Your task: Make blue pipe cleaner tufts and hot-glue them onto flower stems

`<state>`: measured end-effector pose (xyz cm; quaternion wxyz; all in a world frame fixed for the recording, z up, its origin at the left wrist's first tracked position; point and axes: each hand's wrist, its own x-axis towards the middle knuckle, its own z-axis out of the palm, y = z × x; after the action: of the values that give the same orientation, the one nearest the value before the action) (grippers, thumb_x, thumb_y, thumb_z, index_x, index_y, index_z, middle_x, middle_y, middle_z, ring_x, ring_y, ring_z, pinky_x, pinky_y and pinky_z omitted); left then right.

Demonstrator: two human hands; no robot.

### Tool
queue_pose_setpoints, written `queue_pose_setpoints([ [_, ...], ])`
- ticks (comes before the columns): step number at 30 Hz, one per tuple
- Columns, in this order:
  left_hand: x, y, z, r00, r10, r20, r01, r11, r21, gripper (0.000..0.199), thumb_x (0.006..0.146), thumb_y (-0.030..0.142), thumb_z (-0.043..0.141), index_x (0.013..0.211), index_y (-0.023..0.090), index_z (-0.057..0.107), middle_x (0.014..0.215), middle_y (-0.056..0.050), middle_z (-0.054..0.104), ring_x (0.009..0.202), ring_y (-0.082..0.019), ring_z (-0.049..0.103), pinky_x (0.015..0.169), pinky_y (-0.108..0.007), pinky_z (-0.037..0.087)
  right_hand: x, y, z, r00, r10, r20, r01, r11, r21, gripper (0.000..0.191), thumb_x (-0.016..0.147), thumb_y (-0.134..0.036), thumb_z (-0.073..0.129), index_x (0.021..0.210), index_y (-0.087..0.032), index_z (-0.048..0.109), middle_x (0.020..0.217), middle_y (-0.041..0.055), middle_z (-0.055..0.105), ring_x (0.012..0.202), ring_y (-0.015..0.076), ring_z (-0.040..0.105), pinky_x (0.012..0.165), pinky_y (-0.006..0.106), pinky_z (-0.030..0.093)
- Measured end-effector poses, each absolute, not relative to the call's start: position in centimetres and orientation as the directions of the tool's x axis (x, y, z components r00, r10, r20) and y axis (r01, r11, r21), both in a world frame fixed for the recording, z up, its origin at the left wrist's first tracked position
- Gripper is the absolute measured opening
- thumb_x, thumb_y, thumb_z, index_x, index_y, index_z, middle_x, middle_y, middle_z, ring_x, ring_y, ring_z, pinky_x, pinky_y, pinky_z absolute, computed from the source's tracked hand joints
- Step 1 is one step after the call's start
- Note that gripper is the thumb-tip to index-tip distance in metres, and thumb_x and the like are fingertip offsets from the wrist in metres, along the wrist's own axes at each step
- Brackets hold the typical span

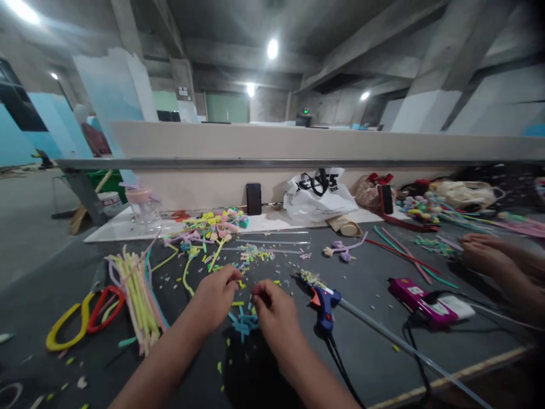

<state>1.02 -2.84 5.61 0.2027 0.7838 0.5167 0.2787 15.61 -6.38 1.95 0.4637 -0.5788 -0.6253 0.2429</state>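
My left hand [216,300] and my right hand [272,309] are close together over the dark table [374,358], fingertips pinched as if on a small piece I cannot make out. Just below them lies a bunch of blue pipe-cleaner pieces [243,325]. A blue glue gun [324,305] lies right of my right hand, its cord running toward me. A bundle of yellow and pastel pipe cleaners [138,295] lies left of my left hand.
Yellow and red scissors handles [85,318] lie far left. Finished pipe-cleaner flowers [213,224], a phone [254,199], a white bag [319,196] and a jar [142,207] stand at the back. A magenta glue gun [415,296] and another person's hands [485,255] are on the right.
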Motion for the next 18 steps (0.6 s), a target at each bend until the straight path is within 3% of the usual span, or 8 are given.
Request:
queue_pose_setpoints([
  [2, 1.1, -2.5, 4.9, 0.294, 0.924, 0.244, 0.677, -0.381, 0.630, 0.015, 0.079, 0.019, 0.042, 0.084, 0.021, 0.057, 0.077, -0.001, 0.065, 0.075, -0.017, 0.060, 0.068, -0.025, 0.043, 14.7, -5.5, 2.1, 0.114, 0.951, 0.288, 0.353, 0.232, -0.906, 0.008, 0.074, -0.016, 0.048, 0.076, -0.019, 0.056, 0.068, -0.0013, 0.057, 0.064, 0.0141, 0.053, 0.060, 0.023, 0.042],
  [5, 0.7, -2.4, 3.2, 0.310, 0.893, 0.325, 0.685, -0.447, 0.575, 0.019, 0.083, 0.020, 0.041, 0.077, 0.021, 0.059, 0.077, -0.002, 0.066, 0.075, -0.017, 0.060, 0.070, -0.026, 0.043, 13.9, -4.6, 1.5, 0.113, 0.949, 0.296, 0.244, 0.262, -0.934, 0.005, 0.072, -0.019, 0.052, 0.073, -0.019, 0.056, 0.068, -0.0013, 0.057, 0.065, 0.0142, 0.053, 0.060, 0.023, 0.042],
  [13, -0.4, -2.5, 1.8, 0.444, 0.770, 0.459, 0.673, -0.624, 0.397, 0.021, 0.086, 0.020, 0.042, 0.077, 0.021, 0.060, 0.073, -0.003, 0.065, 0.071, -0.018, 0.059, 0.068, -0.029, 0.043, 14.4, -4.8, 0.5, 0.100, 0.963, 0.252, 0.398, 0.193, -0.897, 0.014, 0.074, -0.028, 0.056, 0.063, -0.019, 0.055, 0.064, -0.0007, 0.058, 0.063, 0.0157, 0.054, 0.057, 0.023, 0.041],
  [18, -0.2, -2.7, 2.5, 0.452, 0.747, 0.488, 0.619, -0.656, 0.431, 0.020, 0.087, 0.022, 0.043, 0.081, 0.019, 0.062, 0.077, -0.002, 0.068, 0.075, -0.016, 0.060, 0.071, -0.028, 0.042, 15.3, -4.7, 0.3, 0.119, 0.933, 0.341, 0.520, 0.234, -0.821, 0.017, 0.074, -0.038, 0.056, 0.066, -0.022, 0.059, 0.063, -0.0016, 0.062, 0.058, 0.0161, 0.058, 0.055, 0.022, 0.045],
])
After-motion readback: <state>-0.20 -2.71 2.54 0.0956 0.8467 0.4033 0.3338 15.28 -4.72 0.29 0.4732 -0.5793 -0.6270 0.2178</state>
